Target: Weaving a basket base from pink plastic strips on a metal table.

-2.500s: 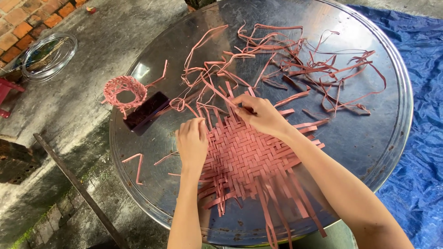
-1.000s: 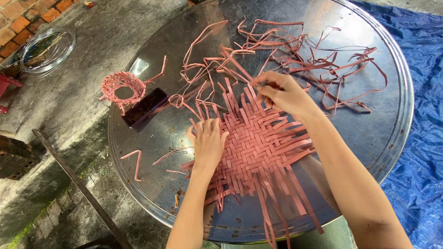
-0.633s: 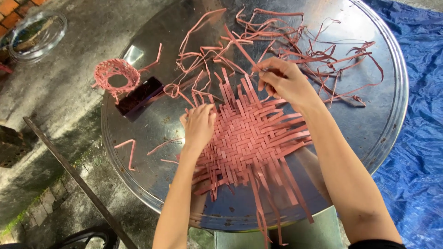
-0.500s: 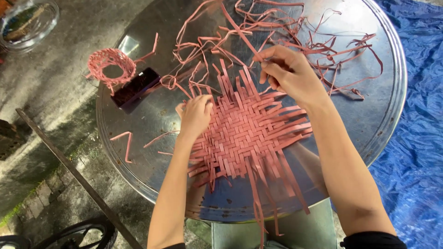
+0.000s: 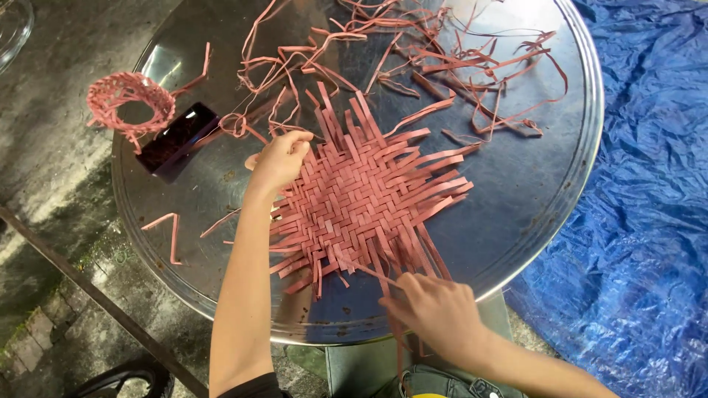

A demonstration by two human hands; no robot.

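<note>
On the round tray (image 5: 531,221), mat (image 5: 361,203) strips run diagonally.

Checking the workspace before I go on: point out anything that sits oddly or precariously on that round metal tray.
The dark phone lies at the round metal tray's left edge, one corner poking past the rim. A small woven ring also overhangs there. Loose pink strips are tangled at the far side.

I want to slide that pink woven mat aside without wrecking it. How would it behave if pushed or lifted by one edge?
The woven mat would probably sag: it is made of thin flat strips. Its loose ends splay out unfastened, so edge strips could slip free. On the shiny metal tray it would likely slide easily; the left hand presses on it, perhaps to steady it, while the right hand grips a strip end.
</note>
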